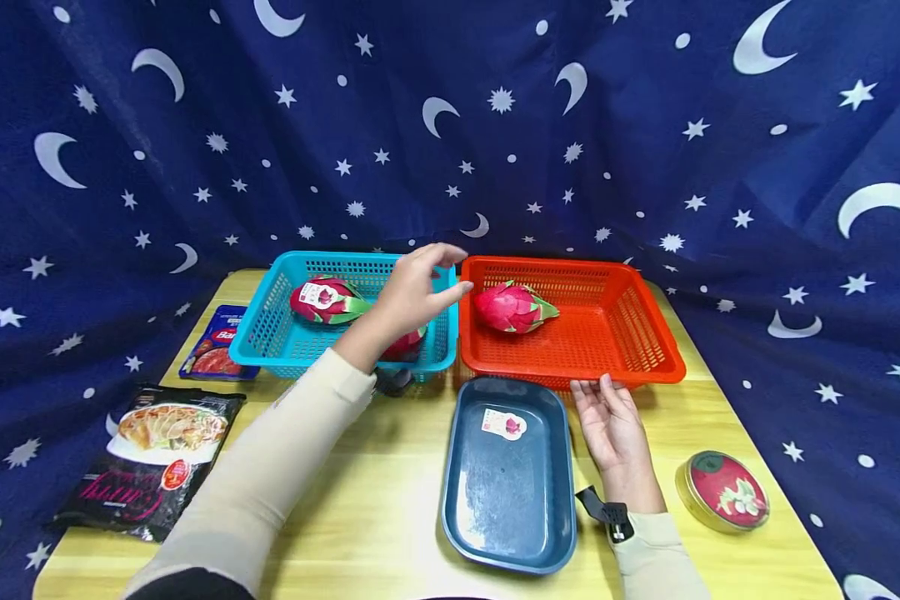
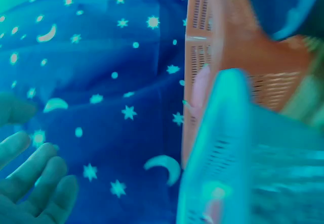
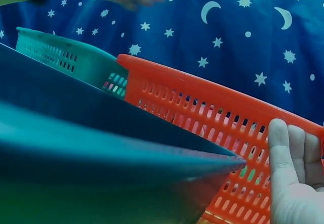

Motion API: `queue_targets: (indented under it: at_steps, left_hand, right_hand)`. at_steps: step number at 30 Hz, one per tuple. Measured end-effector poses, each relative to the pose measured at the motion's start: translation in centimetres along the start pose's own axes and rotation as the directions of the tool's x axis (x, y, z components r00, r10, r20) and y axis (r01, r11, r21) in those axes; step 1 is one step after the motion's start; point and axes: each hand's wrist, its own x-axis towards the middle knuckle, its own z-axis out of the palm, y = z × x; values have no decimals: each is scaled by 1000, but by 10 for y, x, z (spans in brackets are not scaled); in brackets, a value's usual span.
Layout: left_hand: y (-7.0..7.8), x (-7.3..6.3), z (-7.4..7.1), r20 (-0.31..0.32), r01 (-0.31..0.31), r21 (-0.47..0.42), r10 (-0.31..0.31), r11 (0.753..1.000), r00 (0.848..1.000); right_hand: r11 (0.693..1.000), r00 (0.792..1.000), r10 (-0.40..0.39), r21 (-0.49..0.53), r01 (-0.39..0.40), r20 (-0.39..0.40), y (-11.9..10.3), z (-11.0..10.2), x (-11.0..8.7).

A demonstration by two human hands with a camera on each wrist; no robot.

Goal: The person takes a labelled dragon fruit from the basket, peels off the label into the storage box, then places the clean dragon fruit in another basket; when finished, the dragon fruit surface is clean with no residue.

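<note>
- The left hand (image 1: 420, 287) hovers above the right end of a turquoise basket (image 1: 270, 333), fingers loosely spread and holding nothing.
- Just under that hand, a dragon fruit (image 1: 405, 343) lies in the basket's near right corner, mostly hidden by the wrist.
- A second dragon fruit (image 1: 322, 300), wearing a white label, lies in the same basket toward its back middle.
- An orange basket (image 1: 645, 333) stands touching the turquoise one on its right side. A third dragon fruit (image 1: 513, 307) lies in its left half.
- The right hand (image 1: 613, 425) rests flat on the wooden table (image 1: 375, 500), fingers straight, fingertips touching the orange basket's near wall. It grips nothing.
- A dark blue tray (image 1: 510, 508) sits just beside that hand, in front of the two baskets, with a small fruit sticker (image 1: 503, 423) lying inside near its far end.
- A round red tin (image 1: 722, 492) lies near the table's right edge.
- At the left edge are a black food packet (image 1: 153, 458) and, behind it, a blue sauce pouch (image 1: 213, 346).
- A dark blue cloth (image 1: 450, 125) printed with moons and stars hangs behind and around the table.
</note>
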Motion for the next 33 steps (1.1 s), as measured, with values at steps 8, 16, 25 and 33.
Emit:
queue_targets:
  at_steps: [8, 16, 25, 33]
  left_hand:
    - [-16, -115, -25, -233, 205, -407, -318, 890, 919]
    - [-34, -173, -24, -260, 307, -606, -547, 734, 796]
    - [-59, -202, -12, -312, 367, -731, -760, 575, 570]
    - [-71, -203, -3, -152, 144, -958, -866, 247, 476]
  right_hand:
    - [999, 1000, 5, 37, -6, 8, -2, -1, -4]
    - [999, 1000, 7, 54, -6, -25, -3, -2, -3]
    - [998, 1000, 22, 59, -21, -12, 0, -4, -3]
    - [998, 999, 38, 58, -39, 10, 3, 0, 1]
